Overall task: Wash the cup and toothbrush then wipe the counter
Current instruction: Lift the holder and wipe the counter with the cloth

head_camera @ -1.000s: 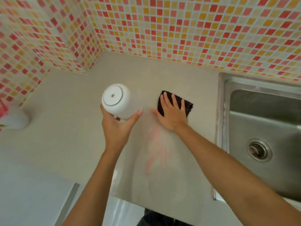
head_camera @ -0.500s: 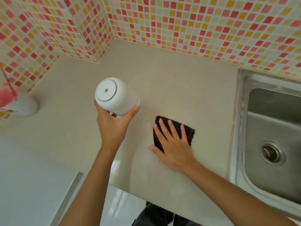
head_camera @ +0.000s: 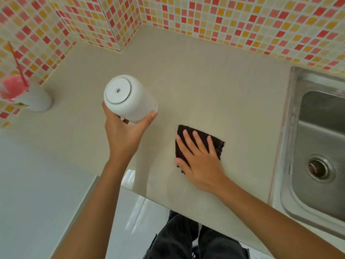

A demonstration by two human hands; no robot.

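Two hands busy | left hand (head_camera: 121,135) grips white cup (head_camera: 128,99) above counter (head_camera: 214,86), 10 o'clock | right hand (head_camera: 200,159) flat, fingers spread, on dark cloth (head_camera: 217,142), centre | sink (head_camera: 321,156) 3 o'clock

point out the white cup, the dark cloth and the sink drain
white cup (head_camera: 128,99): head view, on its side wall
dark cloth (head_camera: 217,143): head view, on the corner past the fingertips
sink drain (head_camera: 319,169): head view, on the metal strainer centre

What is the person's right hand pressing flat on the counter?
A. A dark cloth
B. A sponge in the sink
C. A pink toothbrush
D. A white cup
A: the right hand lies spread on a dark cloth on the counter; the left hand holds the white cup.
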